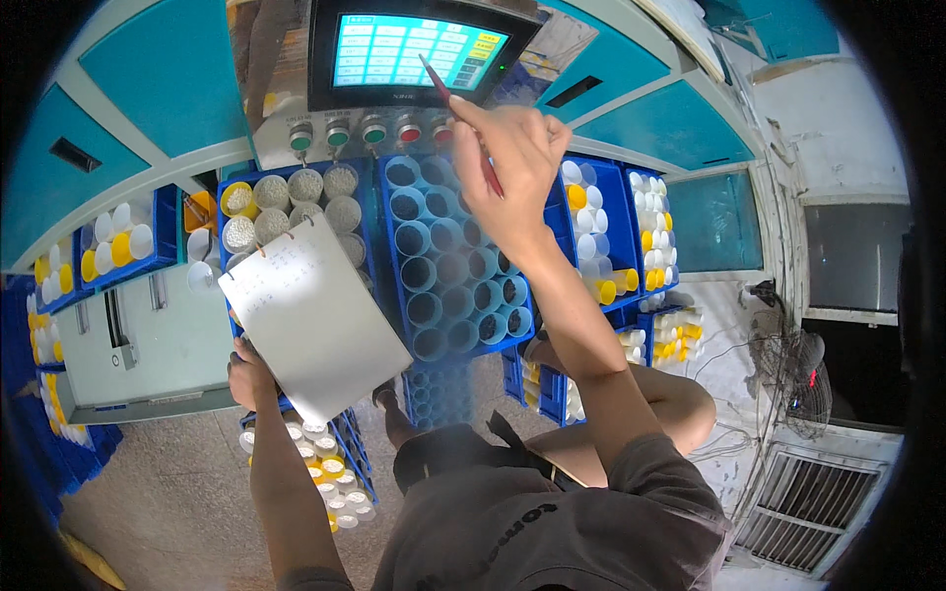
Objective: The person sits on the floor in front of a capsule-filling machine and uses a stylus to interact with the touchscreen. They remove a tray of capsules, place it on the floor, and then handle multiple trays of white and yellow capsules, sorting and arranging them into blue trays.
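Note:
My left hand grips the lower left edge of a spiral-bound notebook. The notebook is tilted, and handwriting shows near the rings on its pale page. A dark red pen is held in my right hand, its tip over the lit touch screen. Whether the tip touches the glass I cannot tell. Below the screen sits a row of green and red push buttons, partly hidden by my right hand. Under the notebook, a blue crate holds cups of white granules.
In the middle, another blue crate carries many translucent cups. More crates of white and yellow cups stand to the right, at the left and on the floor. Teal cabinet panels surround the screen. A standing fan is at the right.

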Action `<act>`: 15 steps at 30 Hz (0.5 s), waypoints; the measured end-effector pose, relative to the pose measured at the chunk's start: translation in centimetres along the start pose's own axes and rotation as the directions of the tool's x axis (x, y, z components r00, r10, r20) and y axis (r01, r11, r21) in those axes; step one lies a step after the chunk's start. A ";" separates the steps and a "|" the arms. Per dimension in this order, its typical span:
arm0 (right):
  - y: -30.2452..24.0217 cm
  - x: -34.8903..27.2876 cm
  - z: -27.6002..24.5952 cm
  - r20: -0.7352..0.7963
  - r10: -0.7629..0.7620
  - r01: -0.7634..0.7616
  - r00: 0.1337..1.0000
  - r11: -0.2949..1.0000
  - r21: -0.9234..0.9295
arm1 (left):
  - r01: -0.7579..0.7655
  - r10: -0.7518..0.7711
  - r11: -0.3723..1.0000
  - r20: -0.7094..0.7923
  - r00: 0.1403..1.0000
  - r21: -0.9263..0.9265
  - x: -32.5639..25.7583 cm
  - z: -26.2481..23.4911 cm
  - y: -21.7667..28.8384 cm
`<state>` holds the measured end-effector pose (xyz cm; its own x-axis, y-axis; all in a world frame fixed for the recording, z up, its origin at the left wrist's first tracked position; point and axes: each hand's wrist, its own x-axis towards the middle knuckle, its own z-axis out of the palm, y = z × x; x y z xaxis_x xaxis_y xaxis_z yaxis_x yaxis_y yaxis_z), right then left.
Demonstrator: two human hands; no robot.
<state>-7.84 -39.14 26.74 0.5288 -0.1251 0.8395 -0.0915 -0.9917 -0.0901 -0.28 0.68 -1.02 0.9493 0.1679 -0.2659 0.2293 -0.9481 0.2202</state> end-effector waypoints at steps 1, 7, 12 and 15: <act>0.0 0.2 0.1 0.035 0.008 -0.008 0.999 1.000 -0.012 | 0.001 -0.001 1.000 0.009 1.000 0.004 0.0 0.1 0.0; 0.3 0.1 -0.7 -0.006 0.050 -0.051 0.999 0.998 -0.034 | -0.011 0.011 1.000 -0.005 1.000 0.015 0.0 0.4 -0.3; 0.4 -0.6 -0.8 0.030 0.047 -0.046 0.998 0.999 -0.028 | -0.002 0.002 1.000 -0.007 1.000 0.026 0.0 0.2 -0.1; 0.0 -0.4 -0.7 0.038 0.056 -0.054 0.998 0.998 -0.043 | -0.009 0.009 1.000 -0.008 1.000 0.012 -0.1 -0.1 0.1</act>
<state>-8.64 -39.10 26.73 0.5548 -0.1810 0.8121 -0.1564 -0.9813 -0.1119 -0.31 0.64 -0.88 0.9530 0.1614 -0.2565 0.2183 -0.9526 0.2117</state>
